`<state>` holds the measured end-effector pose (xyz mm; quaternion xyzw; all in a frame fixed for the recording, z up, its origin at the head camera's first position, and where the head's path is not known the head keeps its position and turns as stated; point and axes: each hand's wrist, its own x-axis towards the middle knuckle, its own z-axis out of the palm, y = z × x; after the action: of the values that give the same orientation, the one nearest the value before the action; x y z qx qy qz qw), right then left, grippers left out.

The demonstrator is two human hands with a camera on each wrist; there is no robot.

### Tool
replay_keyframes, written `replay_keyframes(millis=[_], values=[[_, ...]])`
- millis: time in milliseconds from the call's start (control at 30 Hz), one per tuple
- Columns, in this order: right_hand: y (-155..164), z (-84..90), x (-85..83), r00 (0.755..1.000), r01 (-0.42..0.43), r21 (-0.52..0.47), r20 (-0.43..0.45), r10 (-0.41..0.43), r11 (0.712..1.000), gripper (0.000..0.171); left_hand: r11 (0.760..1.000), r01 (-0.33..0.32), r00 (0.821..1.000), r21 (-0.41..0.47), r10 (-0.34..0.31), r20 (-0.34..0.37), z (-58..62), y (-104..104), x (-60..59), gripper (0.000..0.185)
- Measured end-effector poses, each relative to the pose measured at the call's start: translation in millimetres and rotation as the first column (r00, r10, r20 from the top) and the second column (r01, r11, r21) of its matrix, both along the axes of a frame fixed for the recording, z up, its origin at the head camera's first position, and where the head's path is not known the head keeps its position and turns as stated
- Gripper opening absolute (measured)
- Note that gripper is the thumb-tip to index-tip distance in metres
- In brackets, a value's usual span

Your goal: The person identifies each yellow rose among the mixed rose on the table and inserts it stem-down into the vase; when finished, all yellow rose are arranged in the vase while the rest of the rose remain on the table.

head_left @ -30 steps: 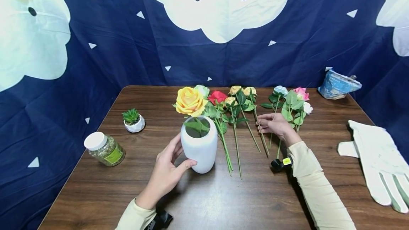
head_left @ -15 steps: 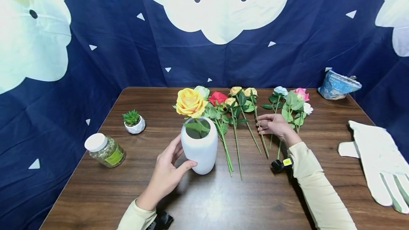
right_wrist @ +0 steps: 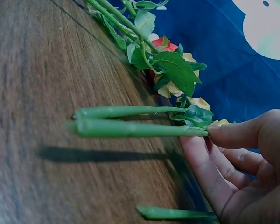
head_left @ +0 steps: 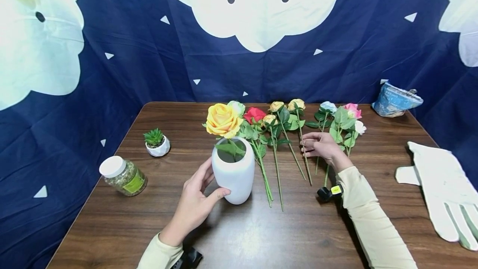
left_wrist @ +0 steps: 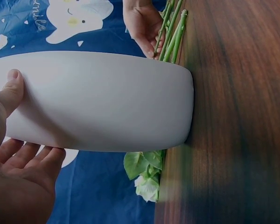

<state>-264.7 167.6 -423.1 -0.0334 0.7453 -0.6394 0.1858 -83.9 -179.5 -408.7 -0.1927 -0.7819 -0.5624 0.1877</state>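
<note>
**Vase steadied, stem pinched**

The left hand (head_left: 196, 202) curls its thumb and fingers round the white vase (head_left: 233, 175), which stands near the middle of the table (head_left: 261, 235) with a yellow rose (head_left: 223, 119) in it. The right hand (head_left: 322, 146) pinches the stem of a peach rose (head_left: 296, 104) (lifted just off the wood, toward the far edge) among the other flowers (head_left: 261, 128).

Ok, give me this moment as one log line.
left hand: holds white vase | vase: upright, yellow rose in it | right hand: pinches yellow-bud rose stem | other roses: lying on table
</note>
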Motion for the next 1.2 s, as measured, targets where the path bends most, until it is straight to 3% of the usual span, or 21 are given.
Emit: replay_keyframes(millis=[633, 1200], values=[[2.7, 1.5, -0.1, 0.999, 0.03, -0.031, 0.02, -0.029, 0.999, 0.047, 1.0, -0.01, 1.0, -0.003, 0.01, 0.012, 1.2, 0.0, 0.5, 0.082], [1.9, 3.8, 0.0, 0.991, 0.132, -0.134, 0.032, -0.129, 0.982, 0.04, 1.0, -0.01, 1.0, -0.008, 0.01, 0.026, 1.9, -0.1, 0.9, 0.081]])
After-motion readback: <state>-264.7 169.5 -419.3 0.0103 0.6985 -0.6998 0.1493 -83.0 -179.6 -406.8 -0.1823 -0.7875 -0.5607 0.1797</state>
